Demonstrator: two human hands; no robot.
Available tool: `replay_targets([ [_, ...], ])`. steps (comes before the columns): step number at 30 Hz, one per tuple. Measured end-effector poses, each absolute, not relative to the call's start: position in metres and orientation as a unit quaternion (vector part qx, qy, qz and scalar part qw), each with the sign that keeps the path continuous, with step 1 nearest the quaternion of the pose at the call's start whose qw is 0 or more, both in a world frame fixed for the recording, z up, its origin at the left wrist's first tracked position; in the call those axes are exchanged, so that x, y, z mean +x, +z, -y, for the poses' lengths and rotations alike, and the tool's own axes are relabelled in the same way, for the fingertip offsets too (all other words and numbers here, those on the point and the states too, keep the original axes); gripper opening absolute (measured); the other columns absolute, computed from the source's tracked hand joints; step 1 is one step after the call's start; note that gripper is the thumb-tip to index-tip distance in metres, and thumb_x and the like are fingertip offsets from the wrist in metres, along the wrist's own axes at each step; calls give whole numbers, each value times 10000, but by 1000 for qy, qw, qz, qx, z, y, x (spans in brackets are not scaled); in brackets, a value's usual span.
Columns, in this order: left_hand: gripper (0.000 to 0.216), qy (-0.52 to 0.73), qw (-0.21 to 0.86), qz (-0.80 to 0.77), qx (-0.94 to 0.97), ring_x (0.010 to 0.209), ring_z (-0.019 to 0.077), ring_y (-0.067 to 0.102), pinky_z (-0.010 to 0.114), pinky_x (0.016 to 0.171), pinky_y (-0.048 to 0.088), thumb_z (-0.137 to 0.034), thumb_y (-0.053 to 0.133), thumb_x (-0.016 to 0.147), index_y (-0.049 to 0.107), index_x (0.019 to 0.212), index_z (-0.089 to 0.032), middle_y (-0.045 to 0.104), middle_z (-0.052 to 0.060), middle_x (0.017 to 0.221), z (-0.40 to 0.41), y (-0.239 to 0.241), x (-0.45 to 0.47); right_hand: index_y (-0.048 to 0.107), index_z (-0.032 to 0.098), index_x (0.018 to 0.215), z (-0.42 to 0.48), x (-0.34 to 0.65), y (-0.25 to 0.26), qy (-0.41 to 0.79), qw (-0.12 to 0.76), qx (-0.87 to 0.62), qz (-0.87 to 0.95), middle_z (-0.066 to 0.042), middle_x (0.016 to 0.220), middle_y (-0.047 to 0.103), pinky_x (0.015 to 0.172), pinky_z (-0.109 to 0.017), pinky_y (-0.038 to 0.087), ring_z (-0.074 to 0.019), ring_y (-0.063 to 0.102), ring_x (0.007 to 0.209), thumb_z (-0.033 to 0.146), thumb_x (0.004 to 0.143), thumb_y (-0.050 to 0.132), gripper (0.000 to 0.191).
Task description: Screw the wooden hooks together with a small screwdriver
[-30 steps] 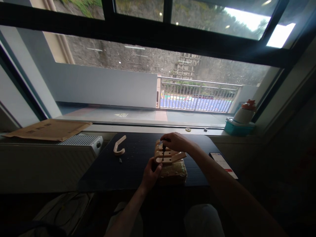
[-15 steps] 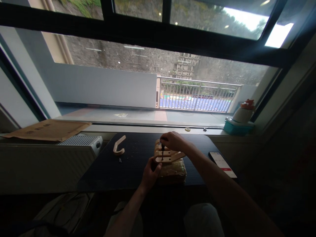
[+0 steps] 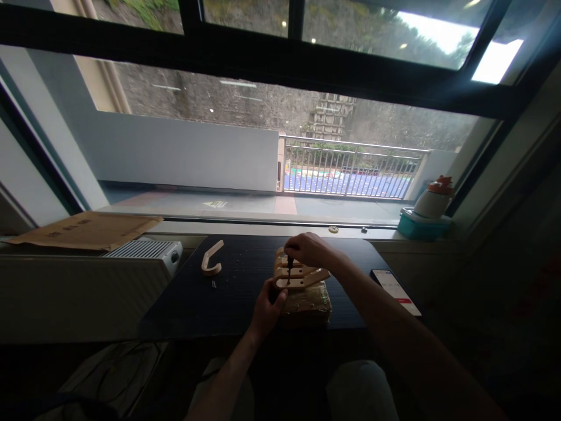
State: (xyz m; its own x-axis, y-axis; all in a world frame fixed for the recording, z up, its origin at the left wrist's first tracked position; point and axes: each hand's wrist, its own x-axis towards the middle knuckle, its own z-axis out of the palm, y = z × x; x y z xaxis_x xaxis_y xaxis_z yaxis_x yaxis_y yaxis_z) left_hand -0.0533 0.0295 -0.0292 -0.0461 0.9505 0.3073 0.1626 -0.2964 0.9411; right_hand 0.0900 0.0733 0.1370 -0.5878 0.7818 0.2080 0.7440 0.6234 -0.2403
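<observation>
At lower left, a pale, crumpled fabric item [image 3: 111, 374] sinks into shadow, its shape hard to make out. The fingers of the left hand [image 3: 268, 303] are partly hidden at the left end of a row of pale, curved wooden hooks [image 3: 293, 284]; the right hand [image 3: 310, 248] covers part of the farther ones. Both forearms run into darkness below.

The left hand is closed on the nearest hook's rounded left end, thumb at its near edge. Above that hook, the right hand's fingers are wrapped around the handle of a slim, dark screwdriver [image 3: 290, 264], upright, its tip at the hook's left hole; exact contact cannot be told. The row sits on a brown block wrapped in shiny clear tape [image 3: 309, 307].

A white radiator [image 3: 74, 292] stands left of the dark, wood-grained tabletop [image 3: 188, 313]. On the tabletop lie a loose pale wooden hook [image 3: 212, 268], small silvery screws [image 3: 214, 285] just below it, and, far right, a lit phone [image 3: 397, 292].
</observation>
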Motion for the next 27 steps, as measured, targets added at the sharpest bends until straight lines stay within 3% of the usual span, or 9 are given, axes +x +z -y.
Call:
replay_targets([
  [8,297,549,357,-473,590,864,182,590,302,797,459,-352,563,743,520,982,-179,628,30,906,-31,-33,-53,693,157,910,-74,88,137,52,126,-472,871,-47,754,667,510,-214,301,-92,501,554,341,860,448,311],
  [13,315,553,350,-475,588,868,180,586,297,803,452,-354,568,740,515,997,-179,627,30,912,-34,-37,-53,665,192,1015,-73,93,139,65,145,-426,891,-31,839,679,521,-198,316,-92,527,600,271,827,460,289],
  [27,293,546,343,-477,597,895,191,583,311,818,447,-348,559,749,530,989,-182,623,33,927,-32,-35,-55,691,142,908,-74,82,137,71,144,-452,877,-45,756,674,525,-205,322,-93,529,574,256,847,449,274],
])
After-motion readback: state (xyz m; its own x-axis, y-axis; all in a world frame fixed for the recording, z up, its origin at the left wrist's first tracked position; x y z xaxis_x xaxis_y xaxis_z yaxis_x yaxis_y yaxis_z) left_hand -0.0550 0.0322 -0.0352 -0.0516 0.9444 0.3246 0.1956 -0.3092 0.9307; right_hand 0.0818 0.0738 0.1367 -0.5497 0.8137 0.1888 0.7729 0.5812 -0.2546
